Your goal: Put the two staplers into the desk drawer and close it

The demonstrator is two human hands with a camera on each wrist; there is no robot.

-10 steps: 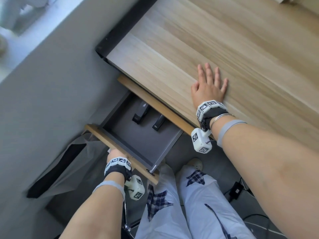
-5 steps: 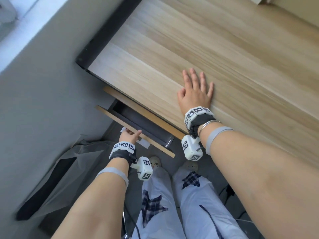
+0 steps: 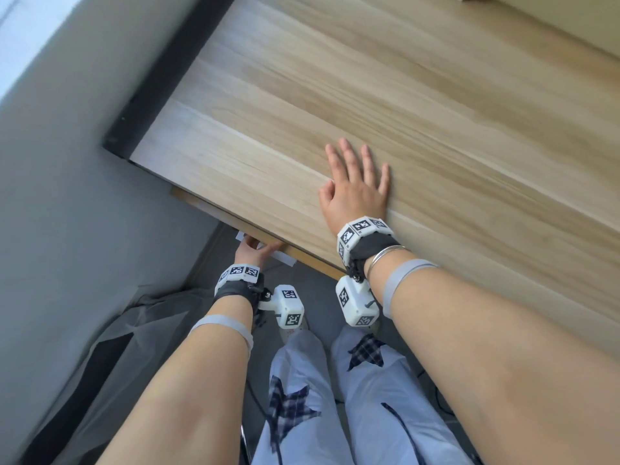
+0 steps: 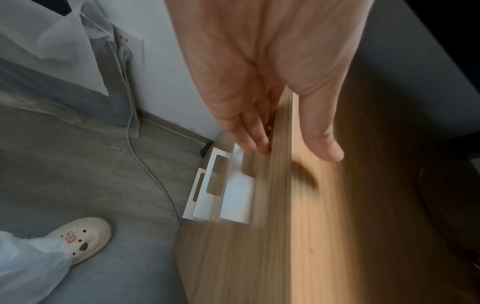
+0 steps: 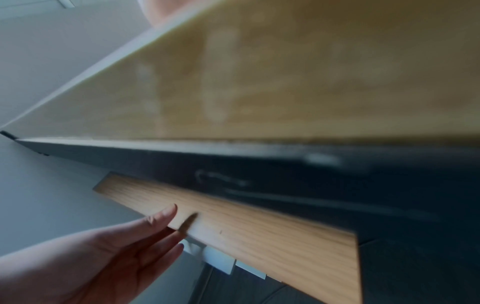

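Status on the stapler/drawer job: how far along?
Done: no stapler shows on the desktop or in either hand; drawer contents are hidden. In hand: the left hand, fingers straight, presses the wooden drawer front, which sits tucked under the desk edge; the right hand lies flat on the desktop. Left: confirm the drawer is fully shut; a last gap can't be ruled out.
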